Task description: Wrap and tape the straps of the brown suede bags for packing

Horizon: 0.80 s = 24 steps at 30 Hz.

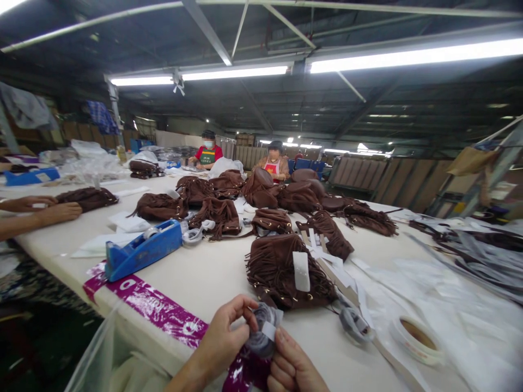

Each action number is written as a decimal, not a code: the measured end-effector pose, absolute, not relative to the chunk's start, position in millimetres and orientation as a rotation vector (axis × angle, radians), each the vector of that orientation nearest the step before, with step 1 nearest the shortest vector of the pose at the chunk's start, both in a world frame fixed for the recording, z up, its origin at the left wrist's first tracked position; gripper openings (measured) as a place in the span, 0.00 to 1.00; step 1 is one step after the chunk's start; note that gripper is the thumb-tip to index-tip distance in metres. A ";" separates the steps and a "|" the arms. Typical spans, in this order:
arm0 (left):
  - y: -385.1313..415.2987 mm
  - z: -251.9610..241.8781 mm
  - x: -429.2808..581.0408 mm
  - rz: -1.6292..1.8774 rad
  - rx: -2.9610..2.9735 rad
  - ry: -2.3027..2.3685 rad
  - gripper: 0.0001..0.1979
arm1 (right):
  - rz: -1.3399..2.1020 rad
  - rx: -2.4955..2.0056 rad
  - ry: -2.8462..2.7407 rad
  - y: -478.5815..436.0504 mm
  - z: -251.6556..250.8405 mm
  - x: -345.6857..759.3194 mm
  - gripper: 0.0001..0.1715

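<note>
Between my two hands, at the near edge of the table, is a coiled grey strap (258,342) with a small white paper band on it. My left hand (224,337) pinches the coil at its left side, the thumb and forefinger bent towards each other. On the other side, my right hand (292,362) grips it near the white band, thumb on top and the other fingers curled. Just beyond lies a dark brown fringed bag (269,267) with a white tag (301,271) on top. Another wrapped grey coil (354,325) rests to the right of that bag.
Several brown bags (218,215) are heaped across the table. A blue tape dispenser (143,250) stands on purple printed film (159,310) at left. On the right are a white tape roll (417,342) and clear plastic sheets (449,305). Another person's hands (59,213) touch a bag.
</note>
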<state>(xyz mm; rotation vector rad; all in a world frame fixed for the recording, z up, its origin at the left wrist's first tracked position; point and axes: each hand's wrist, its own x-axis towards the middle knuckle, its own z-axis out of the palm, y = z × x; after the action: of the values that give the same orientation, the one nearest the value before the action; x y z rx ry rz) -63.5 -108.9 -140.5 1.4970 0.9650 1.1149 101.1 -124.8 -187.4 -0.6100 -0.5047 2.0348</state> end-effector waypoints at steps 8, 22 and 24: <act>-108.8 -134.5 -56.8 1.134 1.583 1.099 0.14 | 2.024 -0.577 -0.599 -124.7 -192.2 101.0 0.28; -121.4 -128.1 -47.9 1.081 1.861 1.584 0.16 | 1.585 -0.702 -0.697 -117.3 -210.6 60.6 0.30; -130.7 -148.3 -50.3 1.160 2.082 1.623 0.19 | 1.525 -0.746 -0.740 -116.0 -216.8 54.0 0.29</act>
<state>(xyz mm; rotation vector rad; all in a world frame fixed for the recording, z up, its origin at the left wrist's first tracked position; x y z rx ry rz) -50.3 -130.7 -148.3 2.0823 1.6234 1.1596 54.0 -116.0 -216.8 -0.7464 -0.7401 1.5245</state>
